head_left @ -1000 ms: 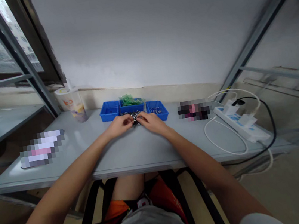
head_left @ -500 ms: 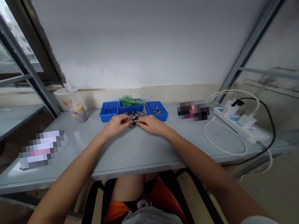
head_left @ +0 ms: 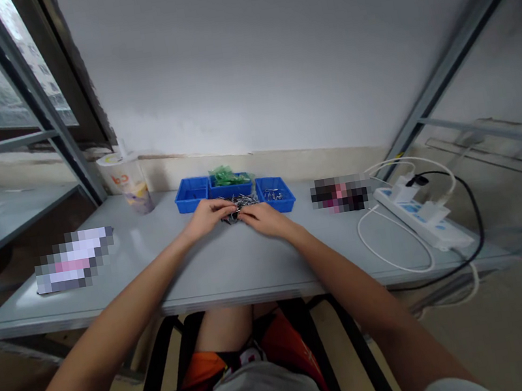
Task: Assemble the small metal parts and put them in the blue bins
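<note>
My left hand (head_left: 206, 218) and my right hand (head_left: 260, 217) meet over a heap of small metal parts (head_left: 240, 204) on the grey table (head_left: 232, 266). Their fingertips pinch at the parts where the two hands touch. What exactly each finger grips is too small to tell. Just behind the heap stand three blue bins: a left bin (head_left: 191, 194), a middle bin (head_left: 230, 188) with green pieces (head_left: 227, 176) in it, and a right bin (head_left: 275, 194) with a few metal bits.
A drink cup (head_left: 129, 182) with a straw stands at the back left. A white power strip (head_left: 422, 217) with white and black cables lies at the right. Blurred patches lie on the table's left and right. A metal shelf frame rises at the left.
Both hands have shifted slightly left and closer together over the heap; the fingers keep working at the small parts.
</note>
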Tool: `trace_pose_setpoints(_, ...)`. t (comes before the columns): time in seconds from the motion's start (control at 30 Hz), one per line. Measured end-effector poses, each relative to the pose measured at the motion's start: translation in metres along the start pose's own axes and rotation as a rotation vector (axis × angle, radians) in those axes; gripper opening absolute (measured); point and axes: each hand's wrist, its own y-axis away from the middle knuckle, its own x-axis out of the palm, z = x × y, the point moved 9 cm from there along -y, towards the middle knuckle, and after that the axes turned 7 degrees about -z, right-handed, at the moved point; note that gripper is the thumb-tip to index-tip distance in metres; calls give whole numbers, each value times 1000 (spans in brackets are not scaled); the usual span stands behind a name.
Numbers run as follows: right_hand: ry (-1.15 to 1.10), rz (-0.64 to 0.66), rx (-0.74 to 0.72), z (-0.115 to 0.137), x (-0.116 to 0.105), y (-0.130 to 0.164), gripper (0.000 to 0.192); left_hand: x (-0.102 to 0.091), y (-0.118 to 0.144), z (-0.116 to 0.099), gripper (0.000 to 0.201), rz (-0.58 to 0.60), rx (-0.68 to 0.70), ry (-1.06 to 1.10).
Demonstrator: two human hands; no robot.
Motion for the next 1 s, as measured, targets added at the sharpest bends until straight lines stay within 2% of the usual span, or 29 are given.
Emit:
trace_pose_setpoints(0.3,-14,12,27,-2,3,-1,23,6,3,-4,24,26,26,-75)
trace_pose_setpoints(0.43,-50,-79,110,-9,-10,-1,26,-1,2,-6,21,-15,-4,-70)
trace_pose_setpoints(0.53,-80,-116,115,-10,-15,-1,29,3,4,-6,21,53,-16,-103)
trace_pose_setpoints(0.7,-47,-105,63,-8,-10,-1,23,12,8,-13,22,128,88,-224)
trace_pose_setpoints(1.0,-23,-128,80,-16,-19,0,24,-4,1,-6,30,88,107,-311)
